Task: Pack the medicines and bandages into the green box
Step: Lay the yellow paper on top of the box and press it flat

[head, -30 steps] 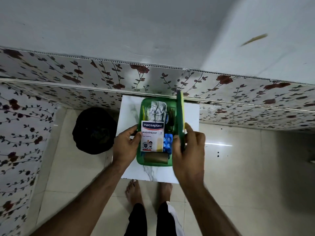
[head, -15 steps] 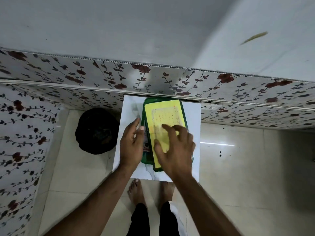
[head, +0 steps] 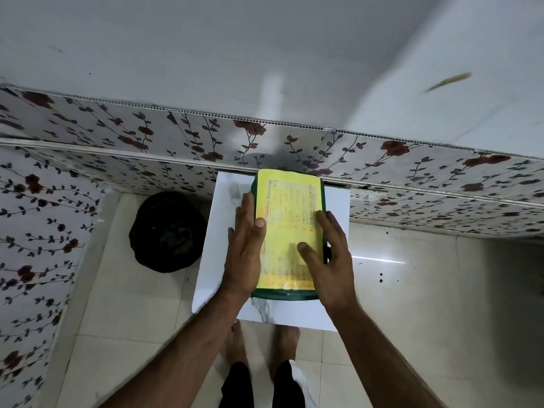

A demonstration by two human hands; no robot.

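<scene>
The green box [head: 283, 295] stands on a small white marble-patterned table [head: 219, 260], its long side pointing away from me. Its lid, covered by a yellow printed label [head: 290, 198], lies flat on top, so the medicines and bandages inside are hidden. My left hand [head: 245, 248] lies flat along the lid's left edge, fingers stretched out. My right hand [head: 328, 254] lies flat on the lid's near right part, thumb on the label and fingers at the right rim. Neither hand holds anything.
A black bag-like object [head: 167, 231] sits on the tiled floor left of the table. Floral-patterned wall panels [head: 294, 145] run right behind the table and along the left. My bare feet [head: 235, 340] stand at the table's near edge.
One second ago the lid stood upright in my right hand and the box was open with the plaster pack showing. The lid has come down flat and both hands now rest on it.
</scene>
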